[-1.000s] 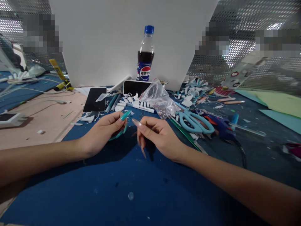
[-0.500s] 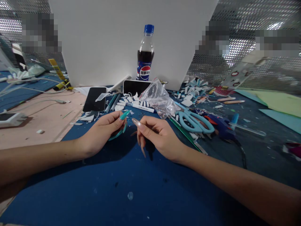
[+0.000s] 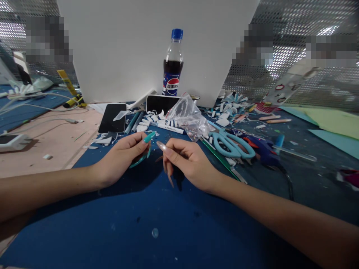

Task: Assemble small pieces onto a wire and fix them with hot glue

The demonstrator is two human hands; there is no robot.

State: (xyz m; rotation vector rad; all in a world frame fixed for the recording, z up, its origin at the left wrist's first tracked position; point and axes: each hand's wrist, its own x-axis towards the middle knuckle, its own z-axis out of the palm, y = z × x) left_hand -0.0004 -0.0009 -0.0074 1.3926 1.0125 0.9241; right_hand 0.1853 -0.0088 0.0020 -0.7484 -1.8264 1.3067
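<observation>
My left hand (image 3: 121,157), with long teal nails, is closed in a pinch over the blue mat (image 3: 174,231). My right hand (image 3: 188,160), with long pale glossy nails, faces it, thumb and forefinger pressed together. The two thumb tips are a small gap apart. Whatever lies between the fingers of either hand is too small or hidden to make out. Just beyond the hands are a white marker (image 3: 171,128) and a crumpled clear plastic bag (image 3: 193,117). Right of my right hand lie light-blue scissors (image 3: 228,145) and a green strip (image 3: 217,155).
A cola bottle (image 3: 172,69) stands before a white board (image 3: 117,48). Two phones, one dark (image 3: 112,118) and one propped up (image 3: 161,103), sit among scraps (image 3: 230,106). A blue glue gun (image 3: 265,149) lies at right. A white charger (image 3: 17,142) sits at left.
Both hands keep nearly the same pose and place. My right thumb tip has shifted very slightly left. The objects around them have not visibly moved.
</observation>
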